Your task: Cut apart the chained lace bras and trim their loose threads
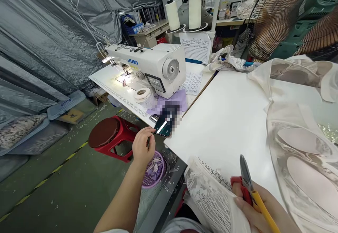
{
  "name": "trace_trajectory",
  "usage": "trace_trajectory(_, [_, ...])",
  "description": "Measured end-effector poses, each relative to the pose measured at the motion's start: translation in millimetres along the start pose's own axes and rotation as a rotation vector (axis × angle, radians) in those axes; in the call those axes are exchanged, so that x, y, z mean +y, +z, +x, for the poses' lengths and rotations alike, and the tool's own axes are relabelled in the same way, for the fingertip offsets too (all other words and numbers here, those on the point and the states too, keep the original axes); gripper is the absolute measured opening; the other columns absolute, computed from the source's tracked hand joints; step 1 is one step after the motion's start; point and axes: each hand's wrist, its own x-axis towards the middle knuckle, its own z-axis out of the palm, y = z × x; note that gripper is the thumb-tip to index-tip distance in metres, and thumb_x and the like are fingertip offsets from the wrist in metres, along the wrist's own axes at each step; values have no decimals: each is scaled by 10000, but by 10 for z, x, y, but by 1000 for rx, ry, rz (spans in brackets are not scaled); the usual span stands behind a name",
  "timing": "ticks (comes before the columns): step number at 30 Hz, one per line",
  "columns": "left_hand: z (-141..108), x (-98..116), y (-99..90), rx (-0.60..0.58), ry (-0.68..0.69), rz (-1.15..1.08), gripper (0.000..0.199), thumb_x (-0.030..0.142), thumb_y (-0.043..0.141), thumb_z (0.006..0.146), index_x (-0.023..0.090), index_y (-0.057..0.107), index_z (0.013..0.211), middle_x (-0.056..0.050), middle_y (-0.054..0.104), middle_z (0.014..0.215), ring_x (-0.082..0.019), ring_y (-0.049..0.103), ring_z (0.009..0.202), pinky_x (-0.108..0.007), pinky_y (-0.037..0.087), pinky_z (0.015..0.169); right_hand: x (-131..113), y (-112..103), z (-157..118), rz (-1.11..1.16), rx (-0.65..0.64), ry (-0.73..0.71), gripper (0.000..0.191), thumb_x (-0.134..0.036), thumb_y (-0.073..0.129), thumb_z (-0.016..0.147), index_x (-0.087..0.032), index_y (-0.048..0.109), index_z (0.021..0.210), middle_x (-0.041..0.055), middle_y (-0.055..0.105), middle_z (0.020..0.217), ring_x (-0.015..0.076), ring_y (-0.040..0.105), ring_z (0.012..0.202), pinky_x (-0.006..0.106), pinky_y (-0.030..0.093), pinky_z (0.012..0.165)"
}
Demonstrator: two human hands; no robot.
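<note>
My left hand (144, 145) reaches to the table edge, its curled fingers at the near-left corner of a smartphone (163, 126) with a lit dark screen. The phone lies against purple fabric (182, 98); part of it is blurred out. In my right hand (260, 204) is a pair of scissors (246, 175) with red and yellow handle parts, blades pointing up and away from me. Beneath that hand, white lace fabric (211, 194) hangs over the near table edge, with a measuring tape (213, 172) printed or lying alongside it. Whether my right fingers also pinch the lace is hidden.
A JUKI sewing machine (148, 65) stands at the left, a white tape roll (144, 95) before it. Cream bra pieces (303, 148) lie on the right of the white table (224, 109). A red stool (113, 136), purple basket (154, 171) and large fan (287, 18) stand around.
</note>
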Motion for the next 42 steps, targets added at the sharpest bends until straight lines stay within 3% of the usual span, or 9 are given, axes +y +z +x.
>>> trace_trajectory(5, [61, -20, 69, -53, 5, 0, 134, 101, 439, 843, 208, 490, 906, -96, 665, 960, -257, 563, 1069, -447, 494, 856, 44, -18, 11, -23, 10, -37, 454, -619, 561, 691, -203, 444, 552, -1, 457, 595, 121, 392, 499, 260, 461, 615])
trace_trajectory(10, [152, -23, 129, -117, 22, -11, 190, 110, 398, 858, 212, 479, 996, -81, 654, 1041, -256, 511, 1155, -455, 475, 895, 41, 21, 1, -52, 12, -8, 478, -660, 520, 696, -213, 397, 580, -18, 382, 557, 125, 365, 481, 248, 406, 507])
trace_trajectory(14, [243, -56, 146, -163, 58, -13, 209, 112, 381, 862, 202, 477, 1025, -83, 649, 1046, -254, 484, 1186, -452, 466, 911, 7, 55, 4, -38, 24, -20, 509, -682, 498, 691, -211, 352, 562, -12, 377, 581, 144, 402, 546, 240, 372, 506])
trace_trajectory(20, [330, -95, 158, -262, 97, 7, 213, 131, 362, 868, 201, 533, 974, -75, 669, 950, -257, 530, 1136, -446, 481, 893, -14, 48, 14, -34, -9, 3, 448, -612, 528, 699, -217, 355, 577, -33, 340, 550, 119, 317, 480, 250, 352, 505])
trace_trajectory(28, [504, -162, 248, -341, 99, -3, 224, 164, 350, 866, 204, 565, 916, -75, 682, 912, -263, 553, 1107, -448, 490, 879, 9, 35, 25, -28, -37, 6, 395, -535, 554, 700, -217, 355, 578, -38, 329, 553, 115, 305, 482, 245, 382, 517])
trace_trajectory(32, [658, -263, 353, -318, 83, -22, 196, 183, 369, 850, 205, 556, 906, -84, 679, 950, -272, 564, 1089, -462, 482, 888, 11, 36, 34, -27, -59, -42, 389, -517, 544, 714, -218, 338, 575, -48, 287, 548, 121, 296, 501, 250, 389, 532])
trace_trajectory(35, [705, -297, 340, -233, 54, -39, 176, 190, 401, 835, 197, 528, 956, -103, 653, 1037, -277, 545, 1112, -470, 459, 913, -23, 48, 30, -26, -47, -27, 406, -531, 540, 713, -213, 328, 578, -54, 265, 554, 114, 255, 508, 254, 383, 539])
trace_trajectory(38, [644, -232, 195, -99, -5, -59, 192, 176, 389, 858, 180, 505, 1012, -133, 618, 1084, -264, 548, 1084, -452, 450, 901, -41, 66, 21, -11, -42, -18, 443, -579, 521, 713, -211, 316, 576, -54, 258, 553, 108, 228, 501, 251, 372, 520])
trace_trajectory(42, [450, -2, -66, -43, -29, -153, 173, 137, 389, 873, 206, 541, 920, -65, 636, 872, -202, 605, 851, -364, 492, 767, -2, 73, 14, 8, -26, 2, 463, -623, 518, 707, -209, 356, 577, -44, 286, 554, 109, 256, 498, 235, 358, 485])
